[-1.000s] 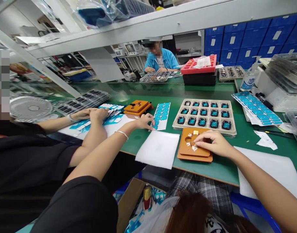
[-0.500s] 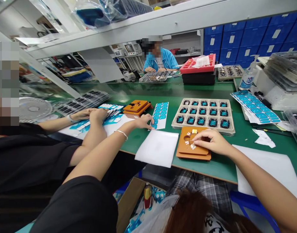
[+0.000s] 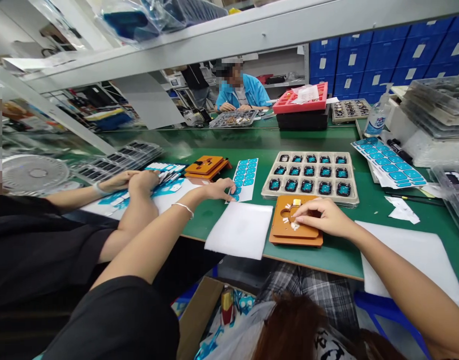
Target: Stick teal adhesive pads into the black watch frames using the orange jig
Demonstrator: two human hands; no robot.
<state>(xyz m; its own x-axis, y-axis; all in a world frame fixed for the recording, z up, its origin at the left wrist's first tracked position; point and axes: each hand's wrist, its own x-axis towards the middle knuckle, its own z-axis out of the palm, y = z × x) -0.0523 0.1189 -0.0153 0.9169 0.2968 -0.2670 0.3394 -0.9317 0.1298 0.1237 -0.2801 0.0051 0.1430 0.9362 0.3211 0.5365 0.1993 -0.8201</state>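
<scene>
My left hand (image 3: 219, 190) is at the lower left corner of a sheet of blue stickers (image 3: 246, 172), thumb and index finger closed at its edge. Whether a sticker is lifted between them is too small to tell. My right hand (image 3: 324, 217) rests over an orange fixture block (image 3: 278, 231), with thumb and fingertips drawn together beside its round recess. Anything in that pinch is hidden. Small white pieces (image 3: 294, 226) and a yellow piece (image 3: 297, 202) lie on the block. Behind it stands a tray (image 3: 265, 191) of black frames, most showing blue centres.
A white foam sheet (image 3: 237, 235) lies between my hands, another (image 3: 413, 260) under my right forearm. At left, a co-worker's hands (image 3: 143, 181) handle blue sticker sheets near a second orange fixture (image 3: 205, 166). More stickers (image 3: 389, 162) and a pump bottle (image 3: 376, 119) are right.
The whole view has shifted slightly, so things sit a little further left. Both my hands keep nearly the same places at the sticker sheet and the fixture. Another person shows in the background.
</scene>
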